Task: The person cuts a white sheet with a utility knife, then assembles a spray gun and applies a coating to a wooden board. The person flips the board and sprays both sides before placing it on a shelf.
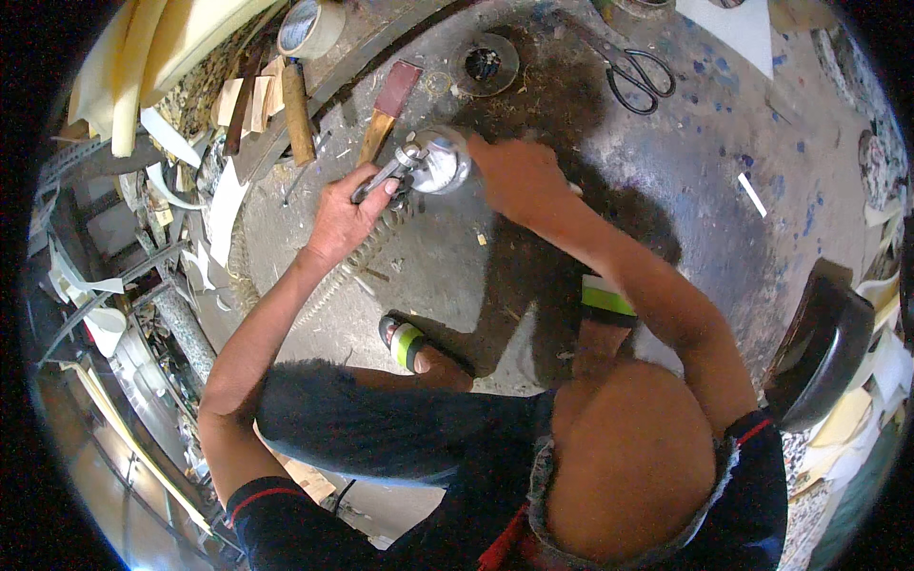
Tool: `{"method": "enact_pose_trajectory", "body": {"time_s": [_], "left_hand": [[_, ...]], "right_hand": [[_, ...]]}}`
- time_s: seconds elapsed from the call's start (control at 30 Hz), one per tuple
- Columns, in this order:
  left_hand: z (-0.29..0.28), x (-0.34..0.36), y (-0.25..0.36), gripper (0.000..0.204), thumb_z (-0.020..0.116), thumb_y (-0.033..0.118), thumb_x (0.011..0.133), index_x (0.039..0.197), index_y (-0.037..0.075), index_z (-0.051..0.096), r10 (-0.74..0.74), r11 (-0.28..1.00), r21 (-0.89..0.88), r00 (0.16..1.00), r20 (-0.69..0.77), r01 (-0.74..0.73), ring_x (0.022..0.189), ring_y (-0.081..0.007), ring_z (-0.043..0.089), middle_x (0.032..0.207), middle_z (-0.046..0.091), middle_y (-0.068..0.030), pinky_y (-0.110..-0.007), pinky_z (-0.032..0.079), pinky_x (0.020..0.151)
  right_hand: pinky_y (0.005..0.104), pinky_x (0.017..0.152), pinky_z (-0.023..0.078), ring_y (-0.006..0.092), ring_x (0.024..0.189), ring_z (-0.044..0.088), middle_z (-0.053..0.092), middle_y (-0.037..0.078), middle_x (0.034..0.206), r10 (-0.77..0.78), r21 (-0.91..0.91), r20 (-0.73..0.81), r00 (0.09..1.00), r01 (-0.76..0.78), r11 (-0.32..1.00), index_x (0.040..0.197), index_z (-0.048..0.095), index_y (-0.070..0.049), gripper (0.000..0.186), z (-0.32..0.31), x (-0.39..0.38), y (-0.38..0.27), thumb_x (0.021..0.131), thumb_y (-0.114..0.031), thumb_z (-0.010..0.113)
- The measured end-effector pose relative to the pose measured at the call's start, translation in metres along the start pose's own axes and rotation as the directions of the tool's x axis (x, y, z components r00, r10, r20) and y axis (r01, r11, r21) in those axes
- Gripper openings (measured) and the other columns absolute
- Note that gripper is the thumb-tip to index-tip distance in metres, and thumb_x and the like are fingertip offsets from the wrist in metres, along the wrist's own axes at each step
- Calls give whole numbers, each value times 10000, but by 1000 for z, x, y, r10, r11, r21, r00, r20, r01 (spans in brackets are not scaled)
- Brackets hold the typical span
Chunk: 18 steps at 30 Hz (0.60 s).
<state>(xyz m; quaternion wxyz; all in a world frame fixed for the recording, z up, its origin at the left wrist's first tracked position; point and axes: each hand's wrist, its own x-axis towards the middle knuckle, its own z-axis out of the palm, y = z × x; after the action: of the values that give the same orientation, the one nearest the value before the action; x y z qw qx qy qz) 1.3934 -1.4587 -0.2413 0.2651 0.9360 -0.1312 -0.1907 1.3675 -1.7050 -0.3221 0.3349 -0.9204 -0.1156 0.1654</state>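
My left hand (347,214) grips the dark handle of a metal spray gun (400,167) with a silvery cup (441,167), held near the middle of the view. My right hand (519,181) is at the cup's right side with its fingers curled; whether it grips the cup or something else is unclear. A small pale thing shows partly behind that hand. A coiled translucent hose (376,238) hangs below the gun. Just beyond lies a wooden-handled tool with a reddish flat head (395,90).
A tape roll (298,33), wood pieces (269,90), black scissors (638,81) and a round container (486,67) lie ahead. Pale offcuts (228,205) and metal framing crowd the left. A black padded seat (819,352) stands right. My sandalled foot (405,343) is below.
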Motion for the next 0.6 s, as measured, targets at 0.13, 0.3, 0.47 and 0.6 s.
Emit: {"method": "enact_pose_trajectory", "body": {"time_s": [0.13, 0.3, 0.47, 0.6], "left_hand": [[0, 0, -1, 235, 675, 258, 933, 930, 27, 633, -106, 994, 5, 993, 43, 106, 624, -117, 480, 653, 554, -85, -315, 457, 579], [0, 1, -1, 231, 685, 258, 927, 919, 33, 631, -4, 1000, -11, 1000, 8, 4, 617, -117, 490, 641, 556, -83, -316, 460, 577], [1, 0, -1, 244, 685, 268, 928, 921, 29, 634, -11, 1000, -22, 1000, -8, 11, 610, -116, 490, 648, 562, -85, -312, 456, 570], [0, 0, 0, 254, 675, 278, 934, 912, 29, 629, -58, 997, -39, 998, 26, 59, 602, -122, 485, 645, 560, -91, -316, 448, 562]], "right_hand": [[532, 658, 553, 398, 768, 699, 697, 199, 808, -27, 6, -87, 996, 28, 1000, 1104, 601, -91, 283, 2, -17, 2, 823, -113, 577], [514, 706, 571, 410, 790, 701, 702, 207, 836, -93, 80, -187, 978, 110, 991, 1049, 669, -89, 234, -2, 25, 1, 836, -140, 585], [544, 711, 522, 468, 778, 642, 659, 222, 805, 34, 206, -68, 997, -19, 978, 896, 605, -33, 155, -12, -4, 9, 866, -180, 564], [530, 791, 546, 425, 895, 685, 684, 268, 922, 0, 300, -194, 981, 59, 952, 926, 675, -6, 225, -23, 9, 6, 794, -187, 650]]}}
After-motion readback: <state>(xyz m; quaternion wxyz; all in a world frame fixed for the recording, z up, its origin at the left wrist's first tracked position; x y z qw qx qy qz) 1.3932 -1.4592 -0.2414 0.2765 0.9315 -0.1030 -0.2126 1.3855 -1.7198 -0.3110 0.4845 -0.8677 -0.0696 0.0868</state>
